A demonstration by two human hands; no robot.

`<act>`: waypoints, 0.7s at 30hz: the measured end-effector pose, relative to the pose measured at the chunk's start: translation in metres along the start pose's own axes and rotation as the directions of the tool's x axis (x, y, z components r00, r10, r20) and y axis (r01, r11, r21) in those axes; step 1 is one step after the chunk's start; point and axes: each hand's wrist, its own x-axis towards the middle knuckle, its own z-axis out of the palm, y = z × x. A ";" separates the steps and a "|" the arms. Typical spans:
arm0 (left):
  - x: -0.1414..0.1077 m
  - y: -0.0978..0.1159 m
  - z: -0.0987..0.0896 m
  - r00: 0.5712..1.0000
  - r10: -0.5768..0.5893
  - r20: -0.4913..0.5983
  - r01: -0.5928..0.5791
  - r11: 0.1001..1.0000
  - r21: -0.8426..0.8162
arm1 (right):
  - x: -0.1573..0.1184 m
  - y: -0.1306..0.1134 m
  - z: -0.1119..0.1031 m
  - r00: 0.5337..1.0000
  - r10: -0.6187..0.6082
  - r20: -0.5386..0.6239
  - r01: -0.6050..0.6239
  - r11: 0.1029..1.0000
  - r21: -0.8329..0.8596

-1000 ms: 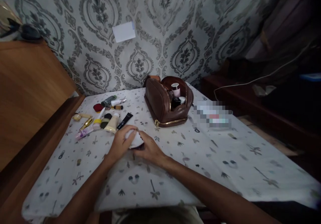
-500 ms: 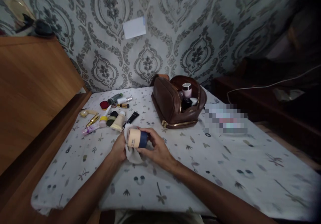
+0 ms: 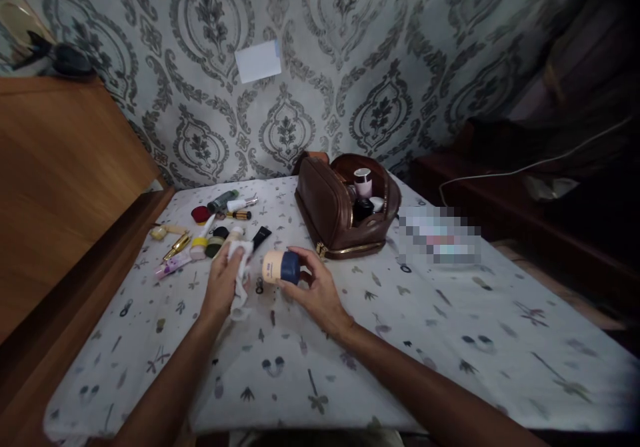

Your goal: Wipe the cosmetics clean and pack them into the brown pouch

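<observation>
My right hand (image 3: 320, 291) grips a cosmetic jar (image 3: 273, 267) by its dark blue lid, the peach body pointing left. To its left, my left hand (image 3: 221, 283) is closed on a crumpled white cloth (image 3: 242, 275), apart from the jar. Just beyond that hand lie a black tube (image 3: 261, 236) and a cream tube, the latter partly hidden by the cloth. A brown cosmetic bag (image 3: 327, 207) stands unzipped behind the right hand. Inside it show a pink bottle with a silver cap (image 3: 363, 183) and a black item (image 3: 363, 207).
Several cosmetics lie at the left: a purple-and-white tube (image 3: 173, 264), a gold tube (image 3: 176, 247), a red round container (image 3: 201, 215) and a dark green tube (image 3: 223, 201). A wooden panel (image 3: 65, 187) borders the table's left side. A blurred-out item (image 3: 440, 237) lies at the right.
My left hand has drawn the cloth away from the jar, to the left. The jar stays in my right hand, now uncovered. The view has shifted slightly to the right.
</observation>
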 end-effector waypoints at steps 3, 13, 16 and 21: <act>-0.008 0.003 0.003 0.955 0.230 -0.187 -0.213 0.971 0.106 | -0.005 0.002 0.002 0.992 0.005 0.128 0.000 0.999 -0.039; -0.020 -0.005 0.001 0.454 0.445 0.772 -0.856 0.459 0.239 | -0.002 0.012 -0.004 0.924 0.262 0.277 -0.354 0.860 0.367; -0.019 -0.003 0.000 0.437 0.470 0.767 -0.841 0.517 0.162 | -0.001 0.007 -0.005 0.884 0.302 0.357 -0.457 0.722 0.519; -0.024 -0.004 0.001 0.682 0.407 0.608 -0.597 0.790 0.141 | -0.003 0.001 0.000 0.797 0.368 0.479 -0.603 0.527 0.598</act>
